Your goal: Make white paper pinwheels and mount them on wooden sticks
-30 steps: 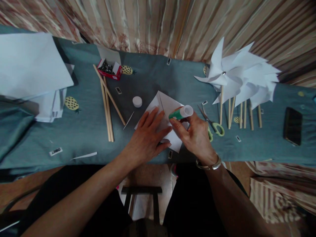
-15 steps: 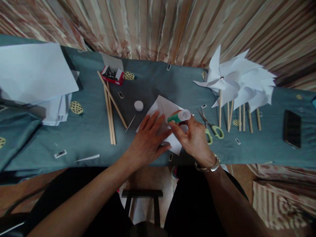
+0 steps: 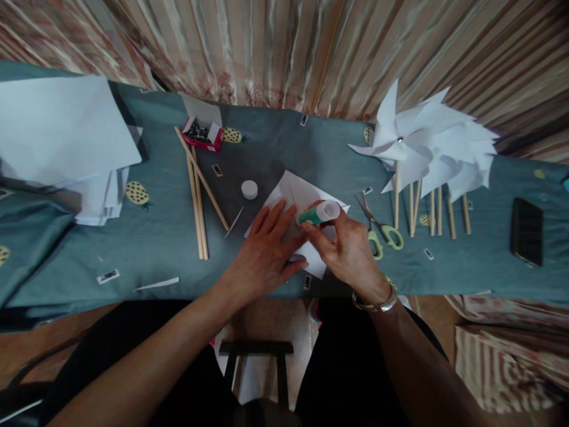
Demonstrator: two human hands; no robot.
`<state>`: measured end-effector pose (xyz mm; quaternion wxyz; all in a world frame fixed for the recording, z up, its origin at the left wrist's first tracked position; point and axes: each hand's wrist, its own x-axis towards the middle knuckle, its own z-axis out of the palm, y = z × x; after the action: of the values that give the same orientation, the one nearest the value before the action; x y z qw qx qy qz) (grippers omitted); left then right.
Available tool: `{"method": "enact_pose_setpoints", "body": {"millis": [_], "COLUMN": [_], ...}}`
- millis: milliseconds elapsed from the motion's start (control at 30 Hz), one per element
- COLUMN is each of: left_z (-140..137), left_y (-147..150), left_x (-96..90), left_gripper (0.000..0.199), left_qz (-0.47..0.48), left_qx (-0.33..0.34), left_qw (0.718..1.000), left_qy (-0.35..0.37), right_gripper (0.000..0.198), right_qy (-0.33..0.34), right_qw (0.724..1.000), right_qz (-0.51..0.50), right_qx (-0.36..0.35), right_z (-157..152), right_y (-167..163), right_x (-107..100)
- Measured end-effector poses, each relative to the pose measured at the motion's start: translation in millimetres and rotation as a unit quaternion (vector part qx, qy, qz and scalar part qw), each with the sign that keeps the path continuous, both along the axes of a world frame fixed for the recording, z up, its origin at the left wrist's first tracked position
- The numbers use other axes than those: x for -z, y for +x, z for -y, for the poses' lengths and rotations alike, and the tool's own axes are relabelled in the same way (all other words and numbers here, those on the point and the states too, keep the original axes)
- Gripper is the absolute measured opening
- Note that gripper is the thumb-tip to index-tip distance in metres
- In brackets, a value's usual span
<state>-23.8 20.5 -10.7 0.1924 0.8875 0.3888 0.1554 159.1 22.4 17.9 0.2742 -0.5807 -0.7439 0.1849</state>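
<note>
A white paper square [image 3: 306, 191] with cut lines lies turned like a diamond in front of me. My left hand [image 3: 271, 249] rests flat on its left part, fingers spread. My right hand [image 3: 347, 243] is closed around a green and white glue stick [image 3: 320, 212], tilted with its lower end at the paper near the middle. The contact point is partly hidden by the fingers. A white round cap [image 3: 249, 190] sits just beyond the paper's left edge. To the right of my right hand lie scissors with green handles [image 3: 383, 232].
Wooden sticks [image 3: 200, 207] and a red box of metal pins [image 3: 203, 134] are at the left, near a stack of white paper [image 3: 66, 130]. Finished paper pinwheels [image 3: 427, 142] lie at the right, with a black phone [image 3: 527, 231] farther right. A pleated curtain [image 3: 275, 53] hangs behind.
My right hand has shifted the glue stick slightly left and down across the paper. My left hand stays in place on the sheet.
</note>
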Motion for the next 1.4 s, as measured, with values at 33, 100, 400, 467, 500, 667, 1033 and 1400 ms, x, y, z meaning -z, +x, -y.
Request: {"method": "enact_pose_setpoints", "body": {"millis": [33,100,400,467,500,667,1033,1400], "left_z": [-0.1,0.0,0.7,0.5,0.5,-0.4,-0.2,-55.3], "left_y": [-0.1,-0.3,-1.7,-1.9,-2.0,-2.2,-9.8,-46.5], "left_x": [0.3,1.0,3.0,2.6,2.4,2.5,-8.9,-5.2], "left_gripper": [0.051,0.05,0.047,0.047,0.047,0.045,0.039,0.032], "left_qz": [0.001,0.003,0.024,0.025,0.026,0.028,0.064,0.09], "left_qx": [0.001,0.0,-0.008,-0.006,-0.006,-0.004,0.005,-0.221], "left_qw": [1.0,1.0,1.0,1.0,1.0,1.0,0.992,0.969], "left_qy": [-0.001,-0.002,-0.003,-0.005,-0.006,-0.01,0.108,0.058], "right_gripper": [0.023,0.024,0.021,0.022,0.022,0.022,0.025,0.033], "right_qy": [-0.005,-0.016,-0.036,-0.033,-0.028,0.042,-0.102,-0.217], "right_qw": [1.0,1.0,0.999,0.999,1.0,0.997,0.804,0.722], "right_qz": [0.0,0.002,0.013,0.014,0.013,-0.035,-0.554,-0.641], "right_qx": [-0.003,-0.006,-0.003,-0.004,-0.003,0.055,0.19,0.147], "right_z": [0.1,0.3,-0.4,0.0,0.4,0.7,-20.6,-19.3], "right_y": [0.4,1.5,8.9,9.4,9.3,10.2,20.2,5.6], "right_x": [-0.6,-2.4,-8.4,-7.7,-7.2,-5.4,0.2,1.3]}}
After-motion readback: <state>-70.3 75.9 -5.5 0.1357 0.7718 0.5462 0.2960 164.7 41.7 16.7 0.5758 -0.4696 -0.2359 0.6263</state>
